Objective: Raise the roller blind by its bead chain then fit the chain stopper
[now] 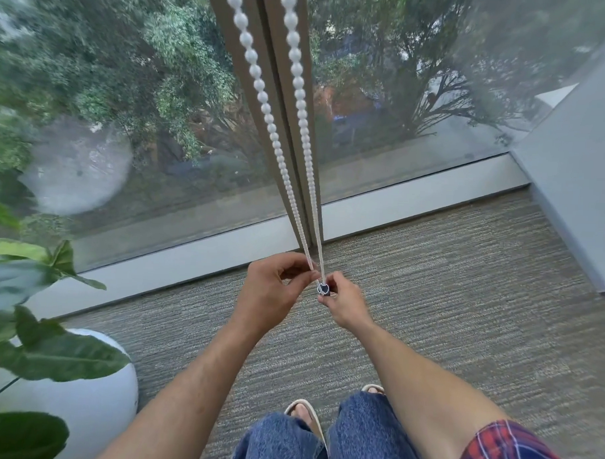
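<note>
no readable text, labels, brands, numbers or signs anywhere

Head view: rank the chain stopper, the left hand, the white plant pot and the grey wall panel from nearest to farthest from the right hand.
1. chain stopper, pinched in the right hand
2. left hand, just beside it on the bead chain
3. white plant pot, lower left
4. grey wall panel, far right

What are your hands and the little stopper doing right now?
Left hand pinching white bead chain. Right hand gripping small dark chain stopper at chain's bottom loop. Nothing blocking; white plant pot off left.
</note>
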Demonstrator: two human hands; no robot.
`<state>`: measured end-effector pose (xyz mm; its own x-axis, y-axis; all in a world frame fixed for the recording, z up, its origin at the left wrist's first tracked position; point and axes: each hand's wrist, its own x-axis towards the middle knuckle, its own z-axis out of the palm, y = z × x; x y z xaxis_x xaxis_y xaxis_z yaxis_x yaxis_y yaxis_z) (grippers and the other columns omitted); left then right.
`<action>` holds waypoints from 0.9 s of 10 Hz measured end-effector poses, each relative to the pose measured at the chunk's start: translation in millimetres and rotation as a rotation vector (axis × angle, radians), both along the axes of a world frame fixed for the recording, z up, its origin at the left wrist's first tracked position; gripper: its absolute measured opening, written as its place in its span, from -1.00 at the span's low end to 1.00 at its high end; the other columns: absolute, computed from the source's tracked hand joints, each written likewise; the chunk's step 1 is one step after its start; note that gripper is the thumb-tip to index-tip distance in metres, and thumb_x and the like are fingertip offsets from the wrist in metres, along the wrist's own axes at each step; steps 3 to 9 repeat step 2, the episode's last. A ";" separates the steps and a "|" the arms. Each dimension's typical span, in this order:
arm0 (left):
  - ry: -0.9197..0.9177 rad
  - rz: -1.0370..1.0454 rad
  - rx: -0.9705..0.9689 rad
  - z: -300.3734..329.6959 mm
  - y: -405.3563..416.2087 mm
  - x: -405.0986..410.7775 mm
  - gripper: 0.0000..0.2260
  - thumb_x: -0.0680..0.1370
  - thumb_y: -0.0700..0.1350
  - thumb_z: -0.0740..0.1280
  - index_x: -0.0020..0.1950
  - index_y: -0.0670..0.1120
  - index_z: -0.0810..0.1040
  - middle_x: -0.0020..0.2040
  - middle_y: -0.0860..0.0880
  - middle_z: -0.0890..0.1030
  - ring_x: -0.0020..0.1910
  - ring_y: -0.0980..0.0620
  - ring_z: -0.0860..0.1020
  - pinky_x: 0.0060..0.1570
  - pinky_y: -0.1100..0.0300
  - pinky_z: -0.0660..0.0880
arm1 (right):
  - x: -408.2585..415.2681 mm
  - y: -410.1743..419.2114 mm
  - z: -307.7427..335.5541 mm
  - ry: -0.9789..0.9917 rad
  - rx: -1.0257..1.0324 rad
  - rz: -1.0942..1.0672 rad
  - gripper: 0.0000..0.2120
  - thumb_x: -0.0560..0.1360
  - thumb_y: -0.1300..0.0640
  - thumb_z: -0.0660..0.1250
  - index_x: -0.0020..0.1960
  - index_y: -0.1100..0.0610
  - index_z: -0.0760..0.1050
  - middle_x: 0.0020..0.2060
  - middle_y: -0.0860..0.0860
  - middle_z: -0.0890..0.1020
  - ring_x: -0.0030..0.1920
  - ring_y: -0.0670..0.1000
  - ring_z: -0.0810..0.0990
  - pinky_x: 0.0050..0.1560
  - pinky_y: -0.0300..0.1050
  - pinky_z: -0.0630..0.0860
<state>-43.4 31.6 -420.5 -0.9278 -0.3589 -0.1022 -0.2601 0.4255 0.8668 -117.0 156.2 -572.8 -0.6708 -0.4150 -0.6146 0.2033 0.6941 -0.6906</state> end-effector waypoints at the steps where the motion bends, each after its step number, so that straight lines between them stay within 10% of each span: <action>1: -0.020 0.001 -0.028 -1.4 -1.3 0.8 -0.91 0.44 -0.21 0.50 -0.07 -0.09 0.69 -0.17 0.04 0.70 -0.17 0.15 0.65 -0.02 0.20 0.60 | -2.4 1.8 8.0 -0.010 -0.006 0.035 -0.65 0.50 0.24 0.41 0.25 0.09 0.46 0.24 0.01 0.58 0.20 -0.04 0.53 0.32 -0.08 0.41; 9: -0.124 -0.023 -0.057 -4.8 -0.5 5.2 -0.80 0.46 -0.07 0.49 0.07 0.04 0.65 0.00 0.11 0.69 0.01 0.14 0.63 0.10 0.06 0.58 | 1.4 7.8 23.8 -0.009 -0.035 0.024 -0.53 0.52 0.28 0.38 0.38 0.03 0.40 0.38 0.00 0.49 0.39 0.02 0.46 0.42 0.03 0.35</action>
